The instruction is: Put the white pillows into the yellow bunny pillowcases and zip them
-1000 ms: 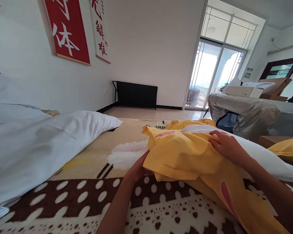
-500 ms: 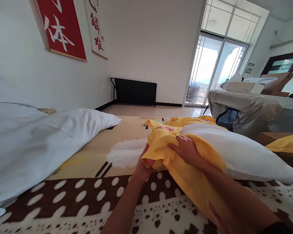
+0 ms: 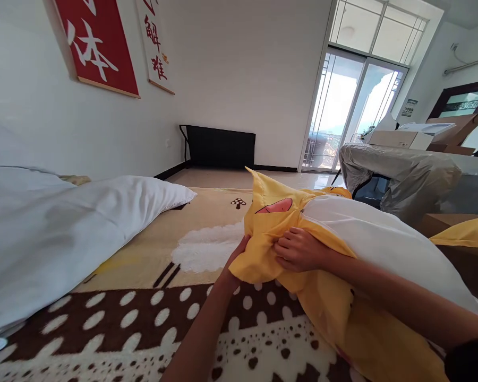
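Note:
A yellow pillowcase [image 3: 322,305] with pink prints lies bunched around the near end of a white pillow [image 3: 366,223]. My right hand [image 3: 300,249] is closed on the bunched cloth, fingers curled into a fold. At the case's left edge, my left hand [image 3: 235,260] grips the fabric from beneath; its fingers are mostly hidden by the cloth. One corner of the case stands up in a point beyond both hands. The pillow's white body bulges out to the right of the yellow cloth, partly behind my right forearm.
Below lies a patterned blanket [image 3: 143,350] in beige, brown and white. Another white pillow [image 3: 103,223] rests at the left. A black folded panel [image 3: 222,147] leans at the far wall. To the right are a plastic-covered table [image 3: 402,164], cardboard boxes [image 3: 402,139] and more yellow cloth [image 3: 462,231].
The pillowcase's far corner has risen into a point, showing more of the pink print. My right hand has moved slightly down and curled tighter, its forearm swinging right. The white pillow bulges higher.

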The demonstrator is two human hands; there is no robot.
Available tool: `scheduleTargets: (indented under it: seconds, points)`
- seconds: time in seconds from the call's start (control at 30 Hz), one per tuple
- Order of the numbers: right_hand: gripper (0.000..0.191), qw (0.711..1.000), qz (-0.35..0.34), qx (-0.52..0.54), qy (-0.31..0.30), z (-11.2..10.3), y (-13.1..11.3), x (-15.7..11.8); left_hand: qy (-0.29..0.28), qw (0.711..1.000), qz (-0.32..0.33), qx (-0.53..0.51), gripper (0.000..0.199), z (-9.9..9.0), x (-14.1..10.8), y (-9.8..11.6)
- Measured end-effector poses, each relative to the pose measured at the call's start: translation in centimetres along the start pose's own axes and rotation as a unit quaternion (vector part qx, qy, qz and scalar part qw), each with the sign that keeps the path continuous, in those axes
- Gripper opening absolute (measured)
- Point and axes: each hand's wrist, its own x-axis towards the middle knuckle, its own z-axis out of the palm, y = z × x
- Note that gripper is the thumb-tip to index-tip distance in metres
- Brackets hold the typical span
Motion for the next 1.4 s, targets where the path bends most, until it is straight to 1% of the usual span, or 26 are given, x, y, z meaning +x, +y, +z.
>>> scheduleTargets:
  seconds: [0.03,0.07,0.13,0.17,0.23,0.3,0.33,0.37,0.43,0.47,0.53,0.63,0.7,0.73,0.77,0.8,0.9,0.97,1.0,1.03,1.1,1.17,1.23,1.3,1.33,1.4]
  points:
    - [0.026,0.997,0.054,0.011,-0.051,0.2,0.2,-0.3,0.022,1.0,0.012,0.015,0.033,-0.8,0.2,0.4]
    - [0.037,0.99,0.098,0.027,-0.093,0.1,0.3,-0.5,0.044,0.998,0.028,0.028,0.031,-1.6,0.4,0.7]
    - [0.054,0.977,0.133,0.078,-0.148,-0.8,-0.1,-1.0,0.082,0.993,0.07,0.05,0.036,-2.7,0.4,1.5]
    - [0.055,0.972,0.134,0.11,-0.16,-1.5,-0.3,-1.2,0.09,0.99,0.091,0.061,0.04,-2.9,0.2,1.8]
    - [0.044,0.963,0.158,0.167,-0.139,-3.2,-0.3,-1.8,0.078,0.986,0.115,0.087,0.048,-2.7,-0.4,2.5]
    - [0.035,0.952,0.25,0.157,-0.083,-4.8,0.5,-2.8,0.048,0.985,0.108,0.124,0.052,-2.0,-1.2,3.0]
    - [0.033,0.937,0.321,0.12,-0.062,-5.4,1.2,-3.4,0.033,0.985,0.092,0.144,0.052,-1.7,-1.6,3.2]
    - [0.032,0.913,0.396,0.075,-0.058,-5.8,2.1,-4.2,0.018,0.984,0.069,0.164,0.051,-1.4,-2.0,3.3]
    - [0.032,0.855,0.507,0.028,-0.104,-6.1,3.6,-5.8,-0.005,0.981,0.02,0.192,0.044,-1.1,-2.6,3.5]
    - [0.034,0.835,0.531,0.039,-0.135,-6.0,4.1,-6.6,-0.014,0.98,0.001,0.198,0.04,-1.1,-2.8,3.6]
    - [0.036,0.827,0.526,0.107,-0.169,-5.5,4.6,-7.8,-0.021,0.981,-0.015,0.191,0.034,-1.1,-3.1,3.8]
    - [0.036,0.836,0.487,0.211,-0.143,-5.0,3.9,-8.2,-0.007,0.99,0.02,0.137,0.026,-0.8,-3.5,4.7]
    - [0.037,0.817,0.473,0.308,-0.118,-4.7,3.0,-7.7,0.01,0.994,0.055,0.09,0.021,-0.4,-4.0,5.6]
    - [0.038,0.795,0.469,0.369,-0.107,-4.6,2.5,-7.3,0.018,0.995,0.069,0.07,0.019,-0.1,-4.3,6.1]
    - [0.039,0.765,0.467,0.434,-0.095,-4.4,2.0,-6.8,0.024,0.995,0.08,0.053,0.019,0.1,-4.6,6.5]
    - [0.039,0.725,0.467,0.5,-0.081,-4.3,1.5,-6.4,0.027,0.995,0.088,0.04,0.019,0.3,-4.8,6.9]
    - [0.04,0.572,0.461,0.678,-0.036,-3.8,-0.2,-5.3,0.033,0.994,0.104,0.003,0.016,0.4,-5.4,7.8]
    - [0.045,0.477,0.427,0.767,-0.04,-3.5,-1.1,-4.9,0.046,0.992,0.115,-0.024,0.011,-0.2,-5.4,8.2]
    - [0.047,0.448,0.408,0.794,-0.056,-3.5,-1.5,-4.7,0.055,0.99,0.121,-0.038,0.008,-0.6,-5.4,8.3]
    - [0.047,0.432,0.392,0.808,-0.079,-3.5,-1.9,-4.6,0.065,0.989,0.125,-0.053,0.006,-1.0,-5.3,8.4]
    - [0.046,0.434,0.385,0.805,-0.121,-3.7,-2.0,-4.4,0.082,0.985,0.129,-0.08,0.005,-1.9,-5.1,8.5]
    - [0.044,0.451,0.423,0.778,-0.118,-4.1,-1.5,-4.1,0.086,0.983,0.13,-0.099,0.006,-2.6,-4.9,8.6]
    - [0.04,0.452,0.483,0.748,-0.05,-4.8,-0.2,-3.9,0.072,0.982,0.135,-0.115,0.009,-3.2,-4.6,8.6]
    - [0.035,0.435,0.543,0.718,0.036,-5.6,1.5,-4.1,0.036,0.978,0.152,-0.139,0.019,-3.9,-4.1,8.3]
    - [0.033,0.427,0.565,0.703,0.063,-6.0,2.4,-4.5,0.017,0.977,0.157,-0.144,0.023,-4.4,-3.7,8.1]
    - [0.029,0.421,0.597,0.679,0.074,-6.5,4.2,-5.9,-0.001,0.98,0.145,-0.134,0.024,-5.5,-2.7,7.2]
